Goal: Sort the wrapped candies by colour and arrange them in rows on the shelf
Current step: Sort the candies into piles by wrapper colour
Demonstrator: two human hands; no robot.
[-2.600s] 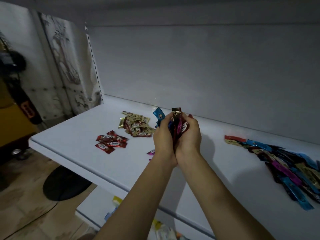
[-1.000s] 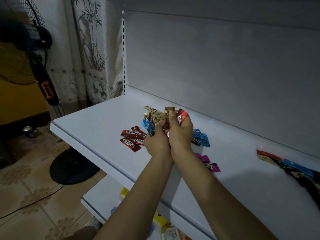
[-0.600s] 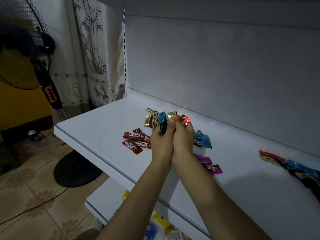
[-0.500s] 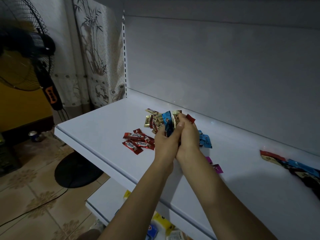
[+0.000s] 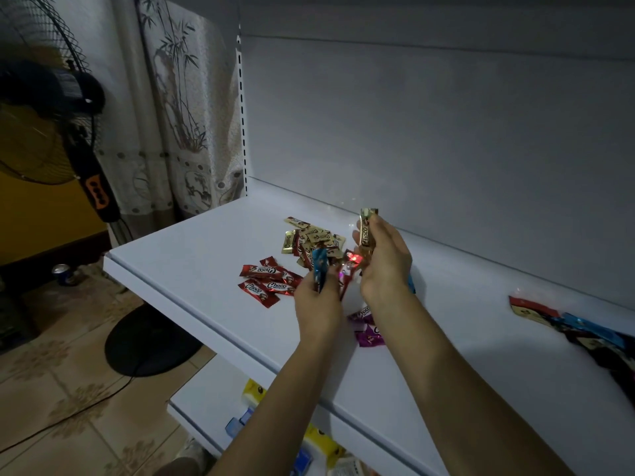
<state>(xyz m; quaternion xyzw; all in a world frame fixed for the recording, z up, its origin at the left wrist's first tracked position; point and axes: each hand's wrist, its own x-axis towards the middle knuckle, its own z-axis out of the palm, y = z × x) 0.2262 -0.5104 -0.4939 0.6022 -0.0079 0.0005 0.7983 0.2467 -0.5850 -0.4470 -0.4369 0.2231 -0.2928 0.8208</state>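
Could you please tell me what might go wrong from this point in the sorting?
The left hand grips a mixed bunch, a blue candy sticking up; one could slip onto the purple candies near it or off the shelf's front edge.
The right hand pinches a gold candy; the gold pile lies close to the red group, so a careless drop could mix them.
The light is dim, so dark wrappers may be misjudged.

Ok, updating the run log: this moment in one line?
left hand: grips mixed candies | right hand: pinches gold candy | shelf: gold pile, red pile
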